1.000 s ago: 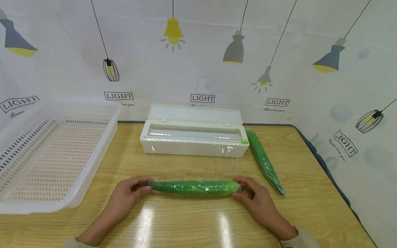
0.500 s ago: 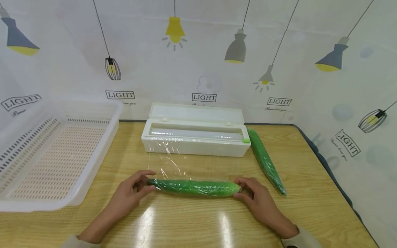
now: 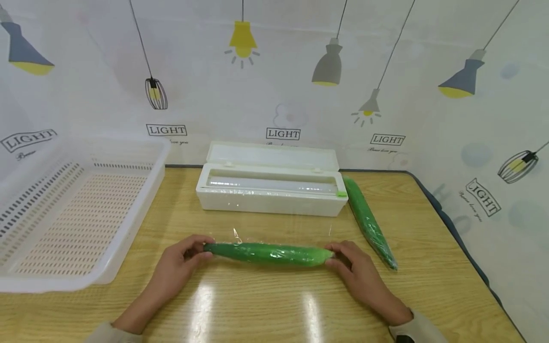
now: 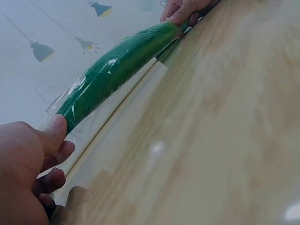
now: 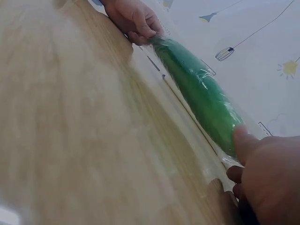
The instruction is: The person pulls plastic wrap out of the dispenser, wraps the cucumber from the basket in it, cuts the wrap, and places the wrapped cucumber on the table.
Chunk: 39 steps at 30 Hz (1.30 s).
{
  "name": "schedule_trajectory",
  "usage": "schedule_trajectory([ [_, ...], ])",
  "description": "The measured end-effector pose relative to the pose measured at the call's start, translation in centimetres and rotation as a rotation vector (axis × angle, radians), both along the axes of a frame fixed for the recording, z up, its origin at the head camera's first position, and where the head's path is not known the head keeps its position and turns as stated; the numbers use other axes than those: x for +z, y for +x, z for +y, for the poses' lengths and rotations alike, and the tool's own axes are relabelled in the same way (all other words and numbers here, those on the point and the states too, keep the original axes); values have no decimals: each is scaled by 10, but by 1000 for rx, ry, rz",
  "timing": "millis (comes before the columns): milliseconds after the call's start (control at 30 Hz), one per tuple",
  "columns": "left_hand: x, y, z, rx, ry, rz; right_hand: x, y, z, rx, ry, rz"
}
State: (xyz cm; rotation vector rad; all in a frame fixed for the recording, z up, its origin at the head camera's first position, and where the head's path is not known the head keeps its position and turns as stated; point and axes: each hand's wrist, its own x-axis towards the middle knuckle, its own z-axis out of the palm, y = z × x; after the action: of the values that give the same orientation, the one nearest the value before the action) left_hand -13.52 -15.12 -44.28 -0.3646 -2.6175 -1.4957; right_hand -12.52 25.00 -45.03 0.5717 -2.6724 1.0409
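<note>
I am pinching the long green film-wrapped cucumber [image 3: 268, 253] at its ends, my left hand [image 3: 177, 267] and right hand [image 3: 358, 271] lying near the wooden table's [image 3: 266, 305] front edge. The white cling-film dispenser box [image 3: 271, 188] is sitting behind, a white perforated basket [image 3: 64, 214] at the left edge, lamp-patterned wallpaper [image 3: 274, 85] backing everything.

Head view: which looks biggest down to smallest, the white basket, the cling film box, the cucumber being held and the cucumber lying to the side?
1. White basket, though it sits nearer the camera.
2. Cling film box.
3. and 4. Held cucumber and side cucumber: they look alike in size, too close to rank.
</note>
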Motion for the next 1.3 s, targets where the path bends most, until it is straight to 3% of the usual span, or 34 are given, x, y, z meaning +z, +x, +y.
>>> schedule_trajectory([
  [633,3,-3,6,27,56,-68,1,-4,-1,-27,-190,-168],
  [1133,4,-5,7,27,56,-72,2,-6,-2,-66,-202,-159],
  [1300,4,-7,8,26,47,-28,2,-8,-1,-70,-181,-114],
])
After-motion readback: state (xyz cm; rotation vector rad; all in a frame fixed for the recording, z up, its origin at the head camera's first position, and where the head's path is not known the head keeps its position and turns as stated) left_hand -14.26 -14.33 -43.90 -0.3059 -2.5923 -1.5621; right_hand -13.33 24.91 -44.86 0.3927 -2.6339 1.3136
